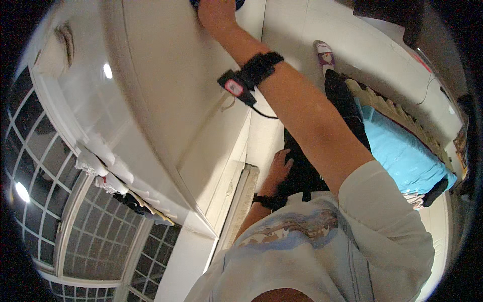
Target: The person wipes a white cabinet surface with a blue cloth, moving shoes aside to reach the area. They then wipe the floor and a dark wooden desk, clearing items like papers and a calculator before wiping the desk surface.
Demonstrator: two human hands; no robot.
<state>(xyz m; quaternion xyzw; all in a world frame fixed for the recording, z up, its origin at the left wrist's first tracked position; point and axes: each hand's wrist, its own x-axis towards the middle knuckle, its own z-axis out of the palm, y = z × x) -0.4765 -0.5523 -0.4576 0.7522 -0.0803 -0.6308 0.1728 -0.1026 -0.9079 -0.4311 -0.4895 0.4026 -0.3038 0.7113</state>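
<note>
My right hand (217, 14) reaches to the top edge of the view, its fingertips cut off. A dark blue item (240, 4) shows on either side of it, against a pale panel (166, 56); whether my fingers grip it is hidden. A black strap (262, 68) with a small cabled device (236, 87) is fastened around this wrist. My left hand (277, 170) hangs low beside my black trousers (302, 170), thumb and fingers apart, with nothing visible in it. That wrist also wears a black band (266, 201).
Light blue cloth (400, 151) lies over a beige ruffled cover (392, 102) to my right. Several white fabric items (109, 181) line a ledge below a gridded window (102, 222). My shoe (325, 54) stands on the pale floor (362, 41). A thin cable (428, 90) lies at far right.
</note>
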